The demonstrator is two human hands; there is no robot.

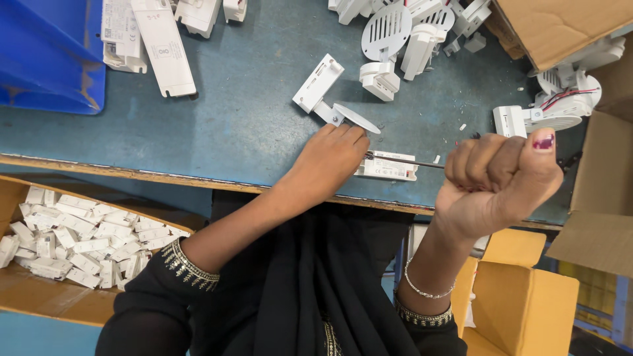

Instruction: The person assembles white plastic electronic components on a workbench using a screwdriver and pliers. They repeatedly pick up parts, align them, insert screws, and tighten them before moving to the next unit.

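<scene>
Fingers (343, 135) of the left hand (330, 161) press down on a small white rectangular plastic driver box (389, 166), while the right hand (498, 178) is fisted tight round a thin dark metal screwdriver shaft (412, 161).

Both hands are closed on their things: the left holds the box flat against the blue-grey surface (231, 118), the right clamps the tool, whose tip meets the box's end just beside the left fingertips. Fastening looks under way, not finished. Just beyond the left fingers lies a white plastic track-light fitting with a round disc (326, 92); further white parts lie well beyond, and a cardboard tray of small white boxes (79, 240) sits below left.
</scene>
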